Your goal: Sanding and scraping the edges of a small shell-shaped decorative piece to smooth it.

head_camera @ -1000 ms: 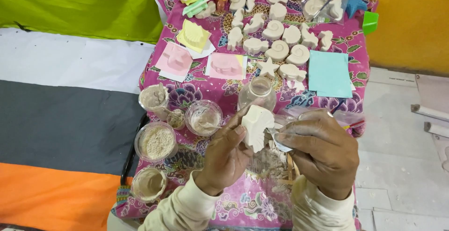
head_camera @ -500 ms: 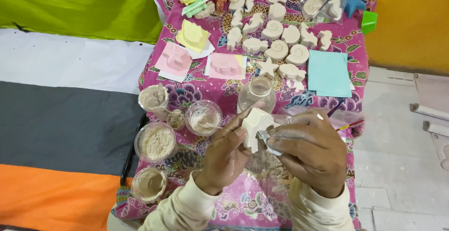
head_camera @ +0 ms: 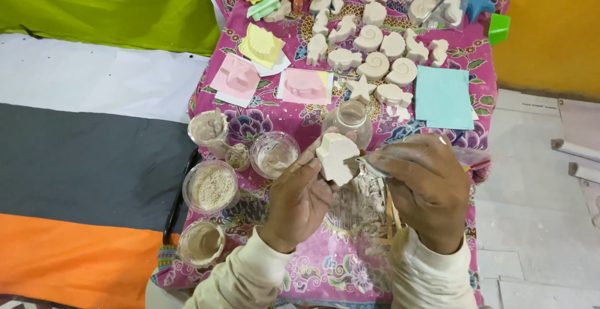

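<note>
Our left hand (head_camera: 299, 199) pinches the cast (head_camera: 336, 157); right hand (head_camera: 426, 184) grips a scraper (head_camera: 372, 166). Pressing hard could chip it.

On the surface (head_camera: 475, 71), rows of cast shapes (head_camera: 375, 40) lie at the far end, with flat moulds (head_camera: 269, 71) to their left. Nearer, cups of powder (head_camera: 212, 187) stand left of both hands. A jar (head_camera: 351, 118) stands just behind the held cast piece (head_camera: 336, 157).
</note>
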